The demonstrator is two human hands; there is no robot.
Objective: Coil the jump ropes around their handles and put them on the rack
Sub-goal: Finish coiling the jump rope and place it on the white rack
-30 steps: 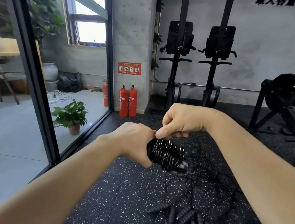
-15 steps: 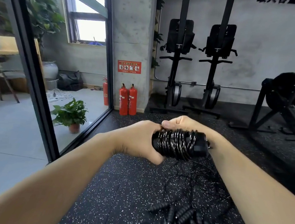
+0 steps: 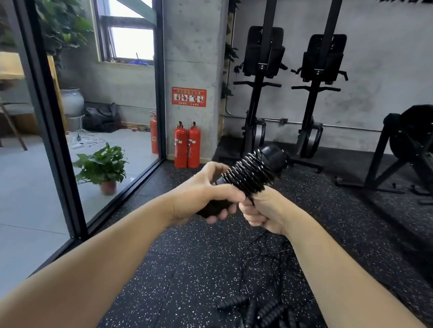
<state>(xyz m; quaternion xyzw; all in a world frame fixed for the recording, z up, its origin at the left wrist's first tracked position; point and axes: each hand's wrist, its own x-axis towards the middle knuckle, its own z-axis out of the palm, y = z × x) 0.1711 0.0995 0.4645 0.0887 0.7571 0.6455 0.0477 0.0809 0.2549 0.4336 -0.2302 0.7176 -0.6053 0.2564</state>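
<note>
A gym room with a black speckled floor [image 3: 188,266] and grey wall [image 3: 388,74].
Daylight comes through a window [image 3: 131,42] behind the glass wall [image 3: 115,108]. Two red fire extinguishers [image 3: 180,147] stand by a pillar [image 3: 194,44].

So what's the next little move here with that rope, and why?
Probably one more wrap: the right hand holds the rope just below the coil on the handles, which the left hand grips, and loose rope lies tangled on the floor beneath.

Daylight from the window [image 3: 131,42]; wide-angle bending at edges.
</note>
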